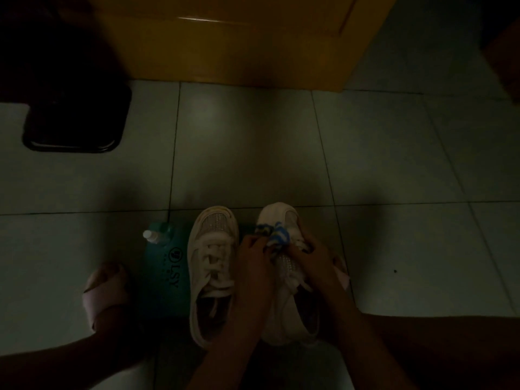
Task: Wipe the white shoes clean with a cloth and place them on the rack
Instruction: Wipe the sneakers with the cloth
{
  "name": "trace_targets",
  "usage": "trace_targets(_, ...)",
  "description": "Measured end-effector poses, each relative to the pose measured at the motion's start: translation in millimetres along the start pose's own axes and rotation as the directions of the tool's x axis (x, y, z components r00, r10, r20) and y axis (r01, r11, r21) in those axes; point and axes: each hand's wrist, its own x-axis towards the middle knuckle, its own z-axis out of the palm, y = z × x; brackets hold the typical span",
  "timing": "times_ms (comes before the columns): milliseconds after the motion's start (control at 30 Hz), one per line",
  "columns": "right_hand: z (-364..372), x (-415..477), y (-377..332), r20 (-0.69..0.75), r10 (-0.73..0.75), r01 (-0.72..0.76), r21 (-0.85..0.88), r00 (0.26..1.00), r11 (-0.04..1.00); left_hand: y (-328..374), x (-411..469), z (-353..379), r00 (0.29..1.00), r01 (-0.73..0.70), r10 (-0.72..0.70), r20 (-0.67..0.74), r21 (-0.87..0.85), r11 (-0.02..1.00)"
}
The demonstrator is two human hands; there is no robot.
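Two white lace-up shoes stand side by side on the tiled floor, toes pointing away from me. The left shoe [212, 271] is untouched. Over the right shoe [284, 313], both my hands meet at its laces. My left hand [254, 254] and my right hand [309, 254] each grip a blue-and-white cloth [277, 235] bunched on the shoe's forefoot. The scene is very dim, so fine finger detail is hard to read.
A teal bag [166, 277] with dark lettering lies left of the shoes, with a small bottle [153, 235] at its top. My slippered foot [104, 291] is at the left. A black bin [76, 119] stands far left; a yellow door [239, 38] is ahead.
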Motion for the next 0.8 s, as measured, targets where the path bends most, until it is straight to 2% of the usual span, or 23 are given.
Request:
trace_targets(200, -5, 2, 2, 0.009, 0.003, -0.003, 0.002, 1.000, 1.000, 0, -22, 4, 0.999, -0.028, 0.027, 0.022, 0.034, 0.999)
trace_targets(367, -1, 6, 6, -0.024, 0.039, -0.037, 0.080, 0.999, 0.996, -4, -39, 2, 0.994, -0.048, 0.042, 0.099, 0.062, 0.997)
trace_targets(500, 3, 7, 9, -0.028, 0.040, -0.036, 0.147, 0.999, 0.988, -10, -50, 1, 0.994, -0.010, 0.006, 0.114, 0.036, 0.999)
trace_targets(633, 4, 7, 9, -0.068, 0.012, -0.008, 0.057, 0.998, 0.998, -12, -58, -4, 0.993, -0.029, 0.023, 0.113, 0.050, 0.998)
trace_targets(800, 7, 4, 6, -0.069, 0.015, -0.010, 0.066, 0.998, 0.998, -26, -66, 4, 0.990, 0.067, -0.073, 0.120, 0.053, 0.996)
